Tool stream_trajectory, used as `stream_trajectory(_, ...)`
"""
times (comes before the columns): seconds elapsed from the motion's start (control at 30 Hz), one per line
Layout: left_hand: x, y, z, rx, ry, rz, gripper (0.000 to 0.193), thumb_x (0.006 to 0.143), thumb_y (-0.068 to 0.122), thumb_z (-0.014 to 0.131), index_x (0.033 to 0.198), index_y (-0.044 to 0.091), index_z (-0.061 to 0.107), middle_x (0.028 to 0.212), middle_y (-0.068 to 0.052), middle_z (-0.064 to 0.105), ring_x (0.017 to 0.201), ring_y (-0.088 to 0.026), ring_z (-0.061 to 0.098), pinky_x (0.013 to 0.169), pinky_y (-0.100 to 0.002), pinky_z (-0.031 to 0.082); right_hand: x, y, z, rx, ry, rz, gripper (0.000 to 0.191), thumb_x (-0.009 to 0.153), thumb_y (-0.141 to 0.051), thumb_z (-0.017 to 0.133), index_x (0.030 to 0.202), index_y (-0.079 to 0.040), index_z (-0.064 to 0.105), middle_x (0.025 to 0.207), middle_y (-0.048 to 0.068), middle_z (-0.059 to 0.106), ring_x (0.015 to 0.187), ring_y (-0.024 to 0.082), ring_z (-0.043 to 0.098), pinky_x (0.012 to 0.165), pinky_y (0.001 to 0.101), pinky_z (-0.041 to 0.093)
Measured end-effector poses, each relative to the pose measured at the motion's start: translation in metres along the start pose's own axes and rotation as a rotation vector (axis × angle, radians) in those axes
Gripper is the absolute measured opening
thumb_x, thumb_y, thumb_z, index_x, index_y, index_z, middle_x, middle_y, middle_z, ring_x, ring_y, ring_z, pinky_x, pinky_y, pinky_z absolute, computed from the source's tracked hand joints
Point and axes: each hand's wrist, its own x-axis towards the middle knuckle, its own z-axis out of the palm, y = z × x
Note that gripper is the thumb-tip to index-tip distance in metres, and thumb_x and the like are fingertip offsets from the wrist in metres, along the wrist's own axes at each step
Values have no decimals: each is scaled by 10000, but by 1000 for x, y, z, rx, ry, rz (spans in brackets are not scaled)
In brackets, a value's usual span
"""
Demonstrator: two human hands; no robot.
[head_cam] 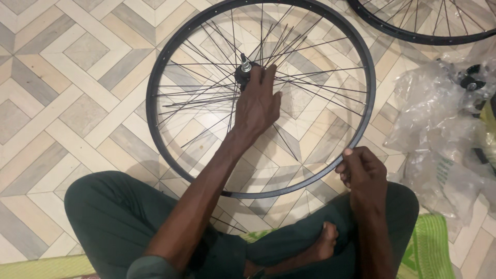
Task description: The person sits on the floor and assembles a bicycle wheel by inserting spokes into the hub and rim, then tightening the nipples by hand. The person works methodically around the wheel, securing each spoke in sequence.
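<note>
A black bicycle wheel rim [155,139] with thin loose spokes [201,95] lies flat on the tiled floor in front of my crossed legs. My left hand [257,106] reaches to the centre and holds the black hub [245,72] with its silver axle end. My right hand [361,173] grips the rim at its near right side, fingers curled over it. Several spokes fan out unevenly from the hub toward the rim.
A second black wheel [413,33] lies at the top right edge. Crumpled clear plastic bags [439,119] with small black parts sit on the right. A green mat [429,248] lies under my legs, and the floor is patterned tile [67,93].
</note>
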Motion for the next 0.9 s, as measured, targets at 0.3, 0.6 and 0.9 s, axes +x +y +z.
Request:
stream_trajectory(0.3, 0, -6, -12, 83, -174, -63, 357, 945, 13, 594, 1291, 97, 612, 1233, -159, 581, 887, -394, 682, 738, -505, 553, 2, 0, -4, 19, -8, -18, 208, 1008, -178, 634, 836, -62, 623, 683, 18, 600, 566, 60, 471, 490, 212, 317)
stream_trajectory(0.6, 6, 5, 4, 250, -43, 260, 395, 836, 51, 672, 1222, 131, 682, 1189, -106, 576, 1148, -302, 513, 963, -561, 342, 11, 11, -4, 27, 3, -1, 208, 988, -209, 649, 840, -65, 624, 660, 27, 614, 532, 68, 471, 463, 217, 325)
stream_trajectory(0.9, 21, 11, 26, 128, -164, 175, 193, 946, 264, 752, 1047, 122, 671, 1037, -112, 593, 1031, -299, 514, 919, -518, 351, 11, 7, -7, -45, -7, -4, 237, 991, -219, 639, 803, -76, 616, 656, 11, 611, 548, 57, 483, 487, 220, 353)
